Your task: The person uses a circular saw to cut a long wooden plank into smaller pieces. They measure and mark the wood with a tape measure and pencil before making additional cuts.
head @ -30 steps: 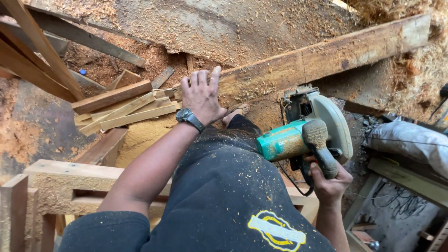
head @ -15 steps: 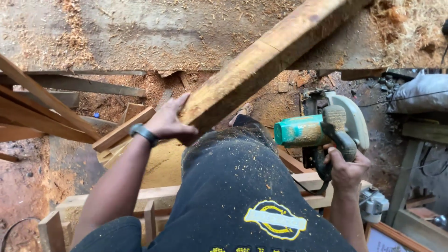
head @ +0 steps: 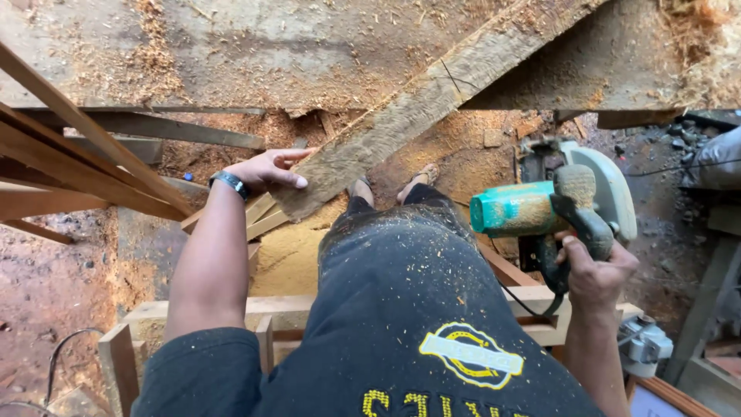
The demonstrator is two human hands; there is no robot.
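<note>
A long rough wooden beam point(head: 432, 96) runs diagonally from the upper right down to the middle, dusted with sawdust. My left hand point(head: 266, 171), with a dark wristwatch on the wrist, grips the beam's near end from the left side. My right hand point(head: 594, 270) is closed on the dark handle of a circular saw point(head: 559, 205) with a teal motor housing and a pale blade guard, held off to the right, clear of the beam. My dark sawdust-flecked clothing fills the lower middle, and my feet show just below the beam's end.
Thin wooden slats point(head: 85, 158) lean in from the left. Short planks point(head: 258, 220) lie under the beam's end. A pale timber frame point(head: 147, 320) stands at the bottom left. Sawdust covers the ground point(head: 293, 255). Another power tool point(head: 644, 344) and a cable lie at the lower right.
The beam has swung from near-horizontal to steeply diagonal. My left hand went from flat on top of it to gripping its near end. The saw stayed in my right hand.
</note>
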